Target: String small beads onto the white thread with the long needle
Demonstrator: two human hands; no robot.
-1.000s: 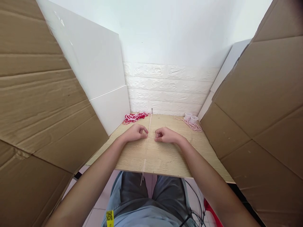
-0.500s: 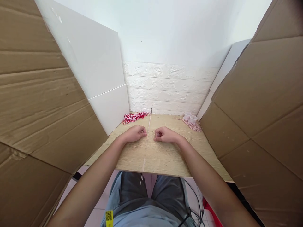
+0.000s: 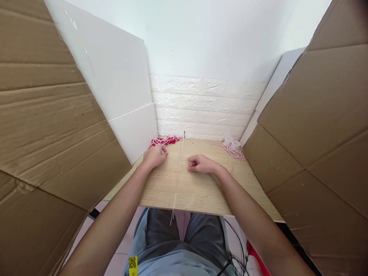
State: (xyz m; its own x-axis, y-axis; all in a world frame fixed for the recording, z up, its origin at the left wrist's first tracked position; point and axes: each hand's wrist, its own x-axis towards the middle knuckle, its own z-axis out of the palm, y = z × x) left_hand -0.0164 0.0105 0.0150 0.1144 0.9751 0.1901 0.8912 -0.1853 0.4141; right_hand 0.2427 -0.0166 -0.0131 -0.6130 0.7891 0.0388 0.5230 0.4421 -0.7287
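Note:
A thin pale cord (image 3: 178, 168) runs from a small dark nail (image 3: 184, 133) at the wall across the wooden board, and its loose ends hang over the front edge. My left hand (image 3: 155, 156) is closed, left of the cord, just in front of a heap of red and pink-white string (image 3: 165, 141). My right hand (image 3: 202, 164) is closed in a pinch, close to the cord on its right and apart from it. Whatever either hand pinches, if anything, is too small or hidden to make out.
Two small clear plastic cups (image 3: 231, 143) stand at the back right beside a bundle of pink string (image 3: 234, 153). Tall cardboard sheets (image 3: 57, 115) flank the wooden board (image 3: 201, 191) on both sides. Black cables (image 3: 240, 249) lie below on the right.
My left hand has moved left and a little away from me, from beside the cord toward the red and pink string heap. My right hand has hardly moved.

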